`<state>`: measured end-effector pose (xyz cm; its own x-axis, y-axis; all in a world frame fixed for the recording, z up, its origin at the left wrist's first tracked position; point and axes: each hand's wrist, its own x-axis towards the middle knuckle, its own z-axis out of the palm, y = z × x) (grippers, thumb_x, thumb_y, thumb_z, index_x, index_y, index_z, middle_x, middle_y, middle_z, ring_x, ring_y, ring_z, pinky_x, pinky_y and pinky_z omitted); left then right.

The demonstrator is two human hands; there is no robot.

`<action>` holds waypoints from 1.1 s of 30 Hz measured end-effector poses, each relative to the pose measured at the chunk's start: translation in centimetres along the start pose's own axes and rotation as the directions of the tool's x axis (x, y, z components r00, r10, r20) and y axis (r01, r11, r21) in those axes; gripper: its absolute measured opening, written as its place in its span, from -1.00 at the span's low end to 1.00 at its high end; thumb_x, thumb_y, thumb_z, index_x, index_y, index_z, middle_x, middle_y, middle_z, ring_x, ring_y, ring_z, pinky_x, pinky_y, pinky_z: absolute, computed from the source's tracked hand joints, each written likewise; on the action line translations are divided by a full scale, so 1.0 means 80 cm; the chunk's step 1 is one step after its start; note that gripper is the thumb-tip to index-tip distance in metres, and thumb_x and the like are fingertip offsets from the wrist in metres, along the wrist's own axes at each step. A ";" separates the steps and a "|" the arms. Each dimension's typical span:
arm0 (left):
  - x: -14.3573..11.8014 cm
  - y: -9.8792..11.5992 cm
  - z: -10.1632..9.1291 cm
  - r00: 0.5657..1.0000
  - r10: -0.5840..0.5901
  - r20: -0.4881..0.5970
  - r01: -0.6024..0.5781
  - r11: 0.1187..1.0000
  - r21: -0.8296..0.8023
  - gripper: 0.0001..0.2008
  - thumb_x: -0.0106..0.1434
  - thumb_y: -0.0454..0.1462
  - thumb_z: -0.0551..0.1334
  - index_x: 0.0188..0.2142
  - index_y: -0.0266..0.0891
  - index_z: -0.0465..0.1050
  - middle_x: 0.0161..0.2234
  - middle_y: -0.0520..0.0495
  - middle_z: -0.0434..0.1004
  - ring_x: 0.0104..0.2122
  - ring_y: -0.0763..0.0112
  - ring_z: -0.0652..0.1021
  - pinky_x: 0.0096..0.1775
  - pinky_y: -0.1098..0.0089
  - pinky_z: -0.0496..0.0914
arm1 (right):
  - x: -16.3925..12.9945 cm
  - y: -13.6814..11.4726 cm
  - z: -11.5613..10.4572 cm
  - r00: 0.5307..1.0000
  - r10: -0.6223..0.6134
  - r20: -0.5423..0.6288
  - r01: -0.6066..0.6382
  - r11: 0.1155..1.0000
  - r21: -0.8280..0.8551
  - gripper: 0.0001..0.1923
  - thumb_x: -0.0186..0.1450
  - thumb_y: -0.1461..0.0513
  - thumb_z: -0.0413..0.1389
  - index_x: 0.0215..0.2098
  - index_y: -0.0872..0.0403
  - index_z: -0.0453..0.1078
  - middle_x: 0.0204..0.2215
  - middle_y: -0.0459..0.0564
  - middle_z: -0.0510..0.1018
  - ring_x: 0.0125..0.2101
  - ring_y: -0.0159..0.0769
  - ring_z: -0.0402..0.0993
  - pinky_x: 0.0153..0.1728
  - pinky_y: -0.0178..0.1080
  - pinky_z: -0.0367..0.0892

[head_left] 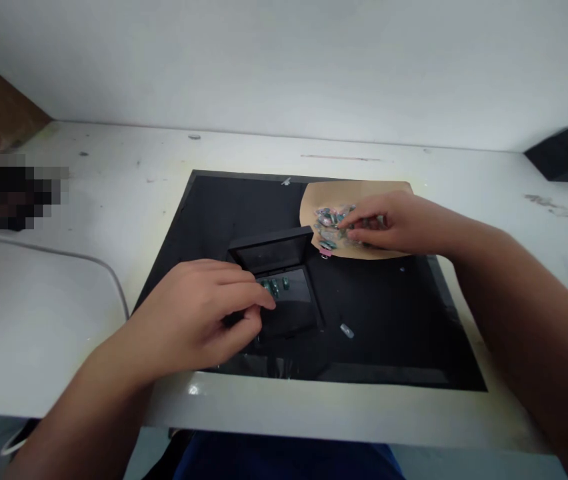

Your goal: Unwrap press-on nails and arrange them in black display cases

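Note:
A small black box [290, 312] stands with its lid [277, 253] up on a black mat. Several glossy green false nails [275, 287] lie in a row near the hinge. My left hand [214, 310] is curled over the box's left side, which it hides. Over the brown paper [359, 190], my right hand [397, 223] reaches into a pile of shiny nail-like pieces [331, 223], some seemingly in clear wrapping. Its index finger and thumb are apart at the pile, with nothing visible between them. One pale piece [347, 331] lies alone on the mat, right of the box.
The black mat [389, 353] covers the middle of the white table [129, 160]. A pink-and-silver bit [325, 253] sits at the paper's near edge. On the left runs a grey cable [89, 258]; a dark block-shaped object [567, 155] stands far right. A wall rises behind.

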<state>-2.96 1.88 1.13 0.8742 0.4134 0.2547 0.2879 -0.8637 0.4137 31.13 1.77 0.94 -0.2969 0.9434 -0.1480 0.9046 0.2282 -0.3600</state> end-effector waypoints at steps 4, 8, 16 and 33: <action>0.001 -0.001 0.001 1.000 0.026 -0.018 -0.025 1.000 0.019 -0.81 0.25 -0.40 0.19 -0.24 -0.16 0.54 -0.41 0.14 0.57 -0.42 0.50 0.56 -0.28 0.41 0.40 | 0.007 -0.004 0.010 1.000 0.011 -0.018 -0.012 0.996 -0.093 -0.69 0.27 0.08 0.11 -0.13 -0.03 0.61 -0.25 -0.03 0.65 -0.29 -0.18 0.48 -0.33 -0.21 0.23; 0.001 -0.002 0.003 1.000 0.017 -0.022 -0.016 1.000 0.017 -0.81 0.23 -0.40 0.19 -0.23 -0.16 0.54 -0.41 0.16 0.57 -0.42 0.50 0.55 -0.28 0.41 0.41 | 0.008 -0.004 0.012 1.000 -0.003 -0.027 -0.001 0.991 -0.133 -0.72 0.29 0.07 0.08 -0.24 0.00 0.59 -0.24 0.00 0.65 -0.25 -0.14 0.50 -0.31 -0.21 0.22; 0.001 0.001 0.007 0.999 -0.043 -0.011 0.043 0.999 -0.011 -0.80 0.18 -0.39 0.20 -0.28 -0.14 0.59 -0.44 0.15 0.58 -0.46 0.49 0.54 -0.31 0.40 0.38 | 0.004 -0.010 0.021 0.999 0.022 -0.033 -0.027 0.983 -0.184 -0.75 0.32 0.13 0.06 -0.15 -0.01 0.54 -0.31 -0.01 0.61 -0.37 -0.21 0.44 -0.38 -0.20 0.18; 0.002 0.003 0.010 0.998 -0.060 -0.022 0.060 0.998 -0.030 -0.79 0.18 -0.38 0.17 -0.34 -0.13 0.59 -0.46 0.15 0.59 -0.43 0.48 0.57 -0.32 0.43 0.36 | 0.010 -0.002 0.033 0.995 0.069 0.072 -0.050 0.970 -0.238 -0.78 0.18 0.01 0.02 -0.37 -0.05 0.33 -0.40 -0.07 0.51 -0.42 -0.16 0.43 -0.41 -0.16 0.20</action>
<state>-2.48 1.51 0.53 0.8462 0.4712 0.2487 0.3276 -0.8283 0.4546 29.91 1.87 -1.53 -0.2547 0.9372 -0.2382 0.9651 0.2311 -0.1229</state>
